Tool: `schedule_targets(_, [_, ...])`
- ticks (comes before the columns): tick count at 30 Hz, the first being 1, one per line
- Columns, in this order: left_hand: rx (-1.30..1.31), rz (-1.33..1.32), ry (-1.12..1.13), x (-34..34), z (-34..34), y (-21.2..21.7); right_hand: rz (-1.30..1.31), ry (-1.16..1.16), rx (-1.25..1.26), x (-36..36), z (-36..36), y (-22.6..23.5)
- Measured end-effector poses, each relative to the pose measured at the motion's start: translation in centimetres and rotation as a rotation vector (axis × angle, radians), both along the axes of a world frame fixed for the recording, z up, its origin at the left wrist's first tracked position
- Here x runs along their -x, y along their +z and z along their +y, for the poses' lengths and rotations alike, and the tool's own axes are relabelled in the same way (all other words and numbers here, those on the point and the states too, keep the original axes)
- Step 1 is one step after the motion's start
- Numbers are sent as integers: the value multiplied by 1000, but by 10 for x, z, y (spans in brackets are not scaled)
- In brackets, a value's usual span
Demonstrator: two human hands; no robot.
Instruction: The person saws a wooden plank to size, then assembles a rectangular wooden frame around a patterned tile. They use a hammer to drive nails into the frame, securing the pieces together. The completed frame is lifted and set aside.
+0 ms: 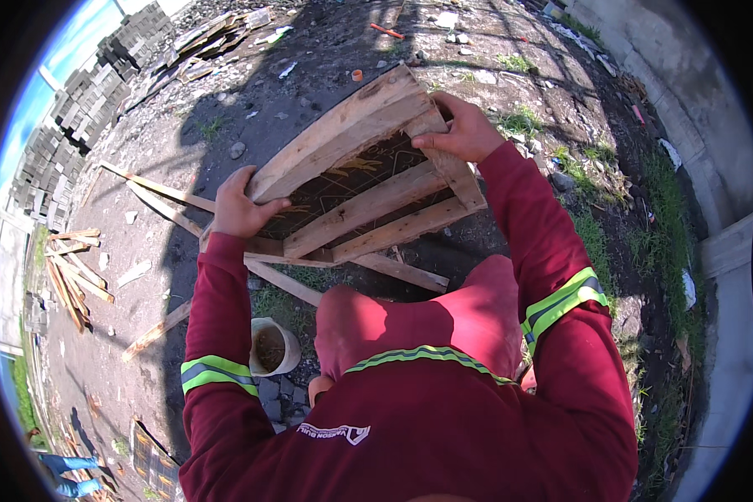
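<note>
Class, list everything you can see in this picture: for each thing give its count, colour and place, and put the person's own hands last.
Wooden frame: one, pale brown slats over a dark panel, centre, held off the ground.
Loose planks: several, pale wood, on the ground left of the frame.
Bucket: one, whitish, below the frame, by the left arm.
Paving blocks: stacks, grey, upper left.
Grass: patches, green, right side.
Concrete wall: one, grey, far right.
Left hand: grips the frame's left edge.
Right hand: grips the frame's upper right corner.
</note>
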State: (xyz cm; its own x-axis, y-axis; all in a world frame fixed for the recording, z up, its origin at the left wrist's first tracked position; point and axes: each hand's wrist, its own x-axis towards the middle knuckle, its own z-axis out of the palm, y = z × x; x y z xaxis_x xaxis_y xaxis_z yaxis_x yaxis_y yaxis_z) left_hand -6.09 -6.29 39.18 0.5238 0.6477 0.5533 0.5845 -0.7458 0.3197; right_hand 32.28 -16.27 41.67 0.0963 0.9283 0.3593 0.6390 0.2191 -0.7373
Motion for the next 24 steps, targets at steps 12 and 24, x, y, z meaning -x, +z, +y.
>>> schedule_targets(12, [545, -540, -316, -145, -23, -143, -828, -63, -270, 21, -42, 126])
schedule_targets(24, [33, -445, -294, -180, -40, 13, -795, -246, 171, -33, -39, -34])
